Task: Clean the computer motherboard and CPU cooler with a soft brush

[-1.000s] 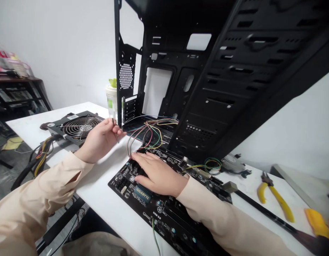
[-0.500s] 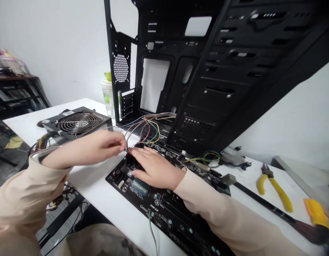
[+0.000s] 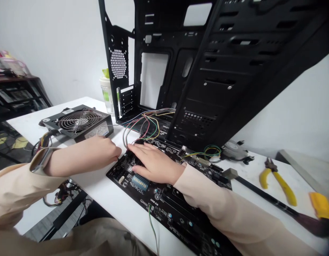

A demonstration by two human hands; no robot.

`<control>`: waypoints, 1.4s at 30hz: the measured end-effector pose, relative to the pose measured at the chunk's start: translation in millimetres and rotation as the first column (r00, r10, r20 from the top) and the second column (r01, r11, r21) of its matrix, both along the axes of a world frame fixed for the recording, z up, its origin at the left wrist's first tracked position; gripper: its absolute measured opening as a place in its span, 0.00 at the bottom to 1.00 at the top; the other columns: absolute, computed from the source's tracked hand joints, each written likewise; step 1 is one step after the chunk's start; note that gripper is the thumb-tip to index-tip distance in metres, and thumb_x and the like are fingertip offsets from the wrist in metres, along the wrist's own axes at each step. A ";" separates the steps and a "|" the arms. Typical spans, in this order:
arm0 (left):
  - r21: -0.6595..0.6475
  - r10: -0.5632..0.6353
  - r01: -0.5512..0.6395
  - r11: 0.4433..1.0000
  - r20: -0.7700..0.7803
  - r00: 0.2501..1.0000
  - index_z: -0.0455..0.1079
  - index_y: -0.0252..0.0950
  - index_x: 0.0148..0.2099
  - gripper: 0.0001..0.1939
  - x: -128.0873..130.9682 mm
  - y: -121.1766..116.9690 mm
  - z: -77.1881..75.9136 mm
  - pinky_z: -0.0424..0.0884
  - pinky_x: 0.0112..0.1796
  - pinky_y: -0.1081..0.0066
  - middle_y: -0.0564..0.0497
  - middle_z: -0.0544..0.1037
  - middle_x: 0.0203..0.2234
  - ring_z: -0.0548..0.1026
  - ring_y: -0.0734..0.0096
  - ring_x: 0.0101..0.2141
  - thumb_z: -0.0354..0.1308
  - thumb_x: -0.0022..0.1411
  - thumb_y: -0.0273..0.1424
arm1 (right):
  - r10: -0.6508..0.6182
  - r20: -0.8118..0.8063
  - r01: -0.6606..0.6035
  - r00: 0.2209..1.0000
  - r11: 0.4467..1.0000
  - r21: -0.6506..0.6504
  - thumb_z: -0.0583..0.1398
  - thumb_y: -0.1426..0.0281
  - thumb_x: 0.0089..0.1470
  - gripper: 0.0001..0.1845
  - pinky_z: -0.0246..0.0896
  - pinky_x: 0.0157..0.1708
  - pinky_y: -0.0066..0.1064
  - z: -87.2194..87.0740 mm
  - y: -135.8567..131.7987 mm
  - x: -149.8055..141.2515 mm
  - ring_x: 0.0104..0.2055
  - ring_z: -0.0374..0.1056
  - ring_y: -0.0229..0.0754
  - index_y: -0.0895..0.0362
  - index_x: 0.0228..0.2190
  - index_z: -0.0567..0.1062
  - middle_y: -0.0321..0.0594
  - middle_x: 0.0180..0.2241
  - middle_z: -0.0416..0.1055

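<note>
A black Gigabyte motherboard (image 3: 139,197) lies on the white table. My left hand (image 3: 104,153) is closed at its far-left corner, knuckles up; its fingertips are turned away, so what they hold, if anything, is hidden. On the board my right hand (image 3: 153,163) rests palm down with its fingers stretched out. Its fingertips touch the area where a bundle of thin coloured wires (image 3: 145,122) comes down to the board. The wires' ends are covered by those fingers. A green-and-yellow wire (image 3: 151,222) leaves the board's near edge and hangs toward me.
Behind the board stands an open black computer case (image 3: 191,103). A power supply (image 3: 81,122) with a round fan grille sits at the left, near a plastic cup (image 3: 107,94). To the right are yellow-handled pliers (image 3: 277,181), a black-shafted tool (image 3: 271,201) and a grey cooling fan (image 3: 235,151).
My left hand has moved down and slightly left, away from the wires, and has turned knuckles up. My right hand stays flat on the board. The view has shifted slightly.
</note>
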State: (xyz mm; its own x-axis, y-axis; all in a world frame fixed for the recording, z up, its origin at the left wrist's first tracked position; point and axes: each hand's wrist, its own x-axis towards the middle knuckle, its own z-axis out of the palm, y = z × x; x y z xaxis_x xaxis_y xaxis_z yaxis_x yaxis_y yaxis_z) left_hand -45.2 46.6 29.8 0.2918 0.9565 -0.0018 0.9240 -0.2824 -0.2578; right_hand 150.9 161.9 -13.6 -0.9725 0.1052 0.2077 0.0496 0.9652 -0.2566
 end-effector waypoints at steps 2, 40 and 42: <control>0.002 -0.071 0.071 0.997 -0.045 0.996 0.70 0.39 0.27 0.11 1.6 -0.1 -1.3 0.58 0.26 0.68 0.54 0.71 0.18 0.67 0.68 0.19 0.52 0.58 0.20 | 0.003 0.000 -0.003 1.000 1.000 0.000 0.55 0.63 0.61 0.34 0.48 0.65 0.49 -0.2 0.3 0.0 0.64 0.58 0.51 0.67 0.63 0.56 0.58 0.61 0.62; 0.062 -0.196 0.206 0.977 -0.134 0.971 0.71 0.38 0.31 0.11 17.3 -5.0 -2.8 0.60 0.38 0.63 0.52 0.75 0.24 0.72 0.66 0.26 0.53 0.59 0.18 | -0.002 -0.011 0.002 1.000 1.000 0.008 0.55 0.64 0.62 0.34 0.48 0.65 0.50 -3.1 0.6 -0.6 0.65 0.57 0.50 0.66 0.63 0.55 0.58 0.62 0.61; 0.083 -0.218 0.231 0.970 -0.134 0.967 0.71 0.37 0.31 0.13 15.4 -4.7 -2.0 0.60 0.37 0.63 0.53 0.75 0.24 0.72 0.67 0.26 0.52 0.58 0.16 | -0.001 -0.013 0.001 1.000 1.000 0.008 0.55 0.64 0.62 0.34 0.48 0.65 0.50 -2.6 0.3 -0.6 0.64 0.58 0.50 0.67 0.63 0.55 0.58 0.62 0.61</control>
State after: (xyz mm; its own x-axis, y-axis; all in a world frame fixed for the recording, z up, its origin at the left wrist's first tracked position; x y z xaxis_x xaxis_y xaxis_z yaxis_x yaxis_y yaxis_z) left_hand -29.8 41.9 27.7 0.5023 0.8638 0.0385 0.7991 -0.4468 -0.4022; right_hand 150.4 162.2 -16.2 -0.9695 0.1047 0.2215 0.0474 0.9672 -0.2495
